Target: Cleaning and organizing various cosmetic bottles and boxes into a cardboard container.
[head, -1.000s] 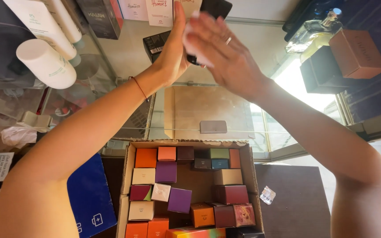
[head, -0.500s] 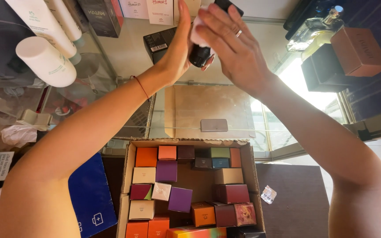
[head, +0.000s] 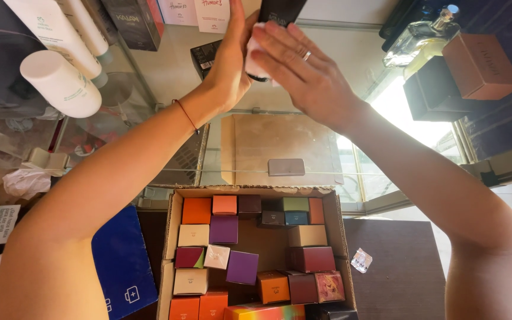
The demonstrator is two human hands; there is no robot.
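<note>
- Boxes are lying nearest, small ones in orange, purple, maroon, cream and green, packed in loose rows inside an open cardboard carton [head: 173,237]; a bare patch of the carton floor is showing near its middle.
- Beside the carton on its left a blue bag [head: 122,261] is leaning, and on its right a small clear wrapper [head: 361,260] is lying on the dark surface [head: 398,278].
- Both arms are reaching up and away over the carton towards the glass shelves.
- Left hand [head: 229,62] is standing upright with fingers straight, its palm pressing against the side of a dark bottle [head: 280,10] that is held at shelf height.
- Right hand [head: 303,74] is lying flat and spread, pressing a pale pink cloth [head: 255,59] against the bottle's lower part from the other side; a ring is showing on one finger.
- Judging by the pose, the wiping of the bottle is under way; the next move is calling for a steady grip from the left hand while the cloth is working round the glass.
- Farther off, white tubes [head: 60,83] are lying on the left shelf, a brown box [head: 481,59] and a clear perfume bottle [head: 416,41] are sitting on the right, and bright daylight is coming through the window behind.
</note>
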